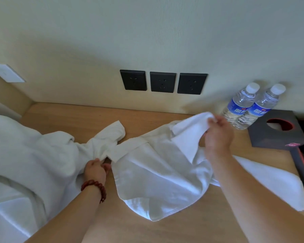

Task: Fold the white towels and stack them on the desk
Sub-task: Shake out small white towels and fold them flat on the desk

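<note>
A thin white towel (158, 172) lies spread and creased on the wooden desk (77, 118). My right hand (218, 134) pinches its far right corner and lifts it off the desk. My left hand (96, 168), with a red bead bracelet on the wrist, grips the towel's left edge low on the desk. A thicker bunched white towel (47, 155) lies at the left, one end reaching towards the middle. Another white towel (277, 183) shows under my right forearm.
Two water bottles (249, 106) stand at the back right by the wall. A dark tissue box (277, 128) and a dark tray sit at the right edge. Three black sockets (162, 82) are on the wall. White bedding lies at the lower left.
</note>
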### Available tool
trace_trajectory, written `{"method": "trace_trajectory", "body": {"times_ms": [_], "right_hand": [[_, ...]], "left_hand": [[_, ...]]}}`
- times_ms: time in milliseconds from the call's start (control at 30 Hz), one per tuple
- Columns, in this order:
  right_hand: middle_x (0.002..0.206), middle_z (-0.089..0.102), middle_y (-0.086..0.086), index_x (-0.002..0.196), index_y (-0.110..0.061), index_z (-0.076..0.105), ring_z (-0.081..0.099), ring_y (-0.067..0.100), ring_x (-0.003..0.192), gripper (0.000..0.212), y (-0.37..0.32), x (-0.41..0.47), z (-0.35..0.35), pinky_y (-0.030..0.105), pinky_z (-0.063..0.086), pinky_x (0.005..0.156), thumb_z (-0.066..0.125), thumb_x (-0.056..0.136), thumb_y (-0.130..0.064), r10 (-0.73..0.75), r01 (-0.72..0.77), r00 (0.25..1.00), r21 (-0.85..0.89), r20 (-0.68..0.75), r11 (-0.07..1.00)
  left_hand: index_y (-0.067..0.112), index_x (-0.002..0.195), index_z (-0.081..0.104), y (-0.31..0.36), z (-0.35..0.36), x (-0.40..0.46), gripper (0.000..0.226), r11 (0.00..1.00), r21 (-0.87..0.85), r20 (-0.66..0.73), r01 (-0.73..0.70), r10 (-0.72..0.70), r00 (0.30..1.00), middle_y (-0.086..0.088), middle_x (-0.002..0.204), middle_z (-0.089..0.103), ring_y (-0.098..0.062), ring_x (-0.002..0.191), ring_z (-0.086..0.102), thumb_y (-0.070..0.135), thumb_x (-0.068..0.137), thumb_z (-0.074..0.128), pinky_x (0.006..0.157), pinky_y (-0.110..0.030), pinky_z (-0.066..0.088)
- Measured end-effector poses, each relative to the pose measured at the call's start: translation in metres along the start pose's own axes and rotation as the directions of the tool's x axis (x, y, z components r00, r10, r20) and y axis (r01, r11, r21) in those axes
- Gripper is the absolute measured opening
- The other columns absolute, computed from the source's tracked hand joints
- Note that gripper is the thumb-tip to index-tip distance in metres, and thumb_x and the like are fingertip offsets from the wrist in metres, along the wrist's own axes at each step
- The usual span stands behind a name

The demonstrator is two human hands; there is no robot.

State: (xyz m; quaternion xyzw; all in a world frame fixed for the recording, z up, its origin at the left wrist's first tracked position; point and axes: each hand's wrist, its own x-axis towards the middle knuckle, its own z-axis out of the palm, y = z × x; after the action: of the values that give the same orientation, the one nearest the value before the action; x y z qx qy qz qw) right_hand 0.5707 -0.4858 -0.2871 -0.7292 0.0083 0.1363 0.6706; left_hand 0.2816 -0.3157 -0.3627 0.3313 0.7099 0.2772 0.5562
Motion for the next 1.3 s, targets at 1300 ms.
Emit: {"method": "trace_trajectory", "body": {"times_ms": [1300], "right_hand": [[0.094,0.075,-0.02,0.097,-0.038,0.076,0.068,0.0,0.093,0.029,0.022,-0.135,-0.019,0.016,0.051,0.081,0.061,0.096,-0.013,0.146,0.178,0.648,-0.336,0.748,0.925]], "left_hand": [[0.034,0.086,0.068,-0.022,-0.006,-0.132,0.009,0.518,0.353,0.617,-0.779,0.497,0.61,0.018,0.07,0.068,-0.002,0.068,0.064,0.03,0.094,0.066,0.056,-0.011,0.043]]}}
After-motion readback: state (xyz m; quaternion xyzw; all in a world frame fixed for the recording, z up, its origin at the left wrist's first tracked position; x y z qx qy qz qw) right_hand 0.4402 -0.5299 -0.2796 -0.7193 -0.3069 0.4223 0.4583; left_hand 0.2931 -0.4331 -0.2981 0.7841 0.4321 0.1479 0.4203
